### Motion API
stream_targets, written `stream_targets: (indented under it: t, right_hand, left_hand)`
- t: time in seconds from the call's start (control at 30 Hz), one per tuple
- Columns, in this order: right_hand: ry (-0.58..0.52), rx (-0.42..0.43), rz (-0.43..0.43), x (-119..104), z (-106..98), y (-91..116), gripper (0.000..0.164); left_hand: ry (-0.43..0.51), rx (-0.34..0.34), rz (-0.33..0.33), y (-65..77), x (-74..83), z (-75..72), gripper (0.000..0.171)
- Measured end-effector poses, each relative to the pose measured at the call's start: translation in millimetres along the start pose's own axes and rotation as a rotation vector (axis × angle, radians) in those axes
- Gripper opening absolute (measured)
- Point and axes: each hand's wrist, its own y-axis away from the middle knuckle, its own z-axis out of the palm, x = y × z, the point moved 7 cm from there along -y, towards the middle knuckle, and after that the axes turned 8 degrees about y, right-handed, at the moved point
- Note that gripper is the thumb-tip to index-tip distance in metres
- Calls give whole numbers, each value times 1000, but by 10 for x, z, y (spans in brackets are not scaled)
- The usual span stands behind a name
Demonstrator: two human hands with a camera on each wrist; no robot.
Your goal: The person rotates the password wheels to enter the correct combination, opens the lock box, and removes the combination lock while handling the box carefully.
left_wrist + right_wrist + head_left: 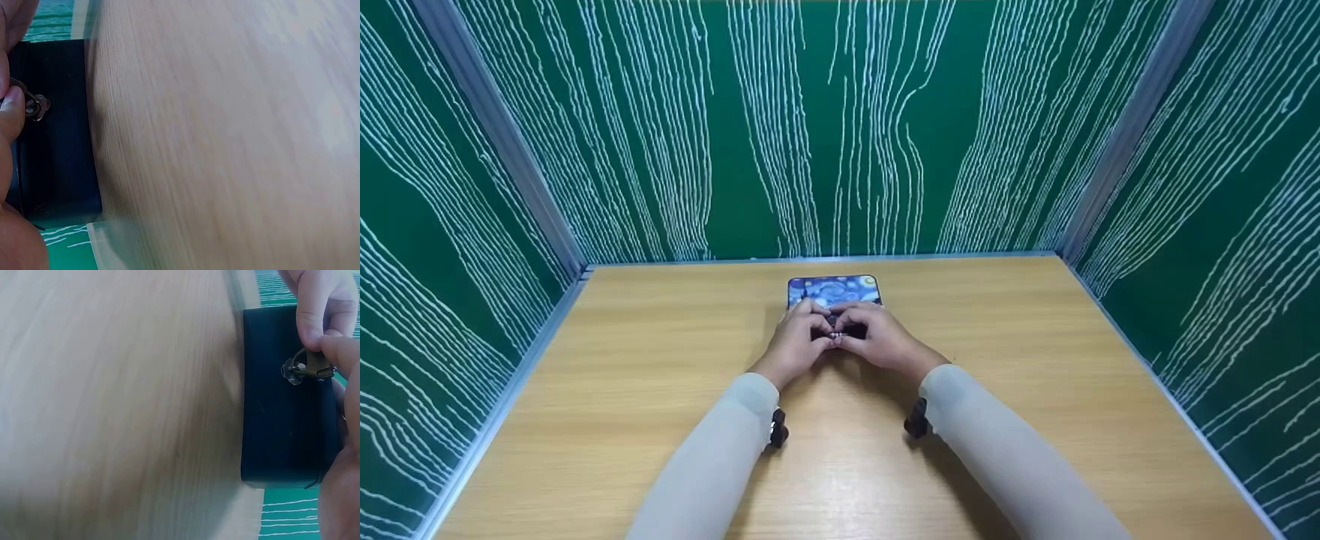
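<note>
A dark box sits on the table, its lid printed with a blue and yellow swirling-sky picture. On its front is a metal latch, through which runs the shackle of a small bronze-coloured padlock. My left hand pinches the padlock from the left, thumb at its body. From the other side my right hand holds it too, fingertips meeting the left ones. In the left wrist view, fingers cover most of the padlock beside the latch. Both hands hide the box's front in the head view.
The wooden table extends around the box. Green walls with white wavy lines stand behind and at both sides, joined by grey corner posts. Dark wrist devices hang under both sleeves.
</note>
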Motion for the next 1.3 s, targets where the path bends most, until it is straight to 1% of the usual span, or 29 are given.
stream_targets:
  t: [0.27, 0.5, 0.73, 0.93, 1.17, 1.3]
  right_hand:
    - [0, -10, 16, -3, -1, 1, 9]
    - [8, -10, 28, 25, 4, 7, 13]
    - [2, -9, 10, 2, -7, 3, 9]
    - [-6, 6, -23, -23, -30, 12, 10]
    - [-84, -11, 13, 25, -47, 23, 10]
    - [-74, -32, 34, 41, -42, 23, 6]
  left_hand:
    - [1, 2, -13, -13, -22, 11, 7]
    - [8, 2, -12, -6, -7, 7, 7]
    - [11, -8, -25, -6, -15, 12, 7]
    - [-5, 0, -4, 5, 22, -2, 7]
    - [3, 3, -13, -4, 27, 1, 7]
    - [2, 5, -14, -7, 29, -1, 8]
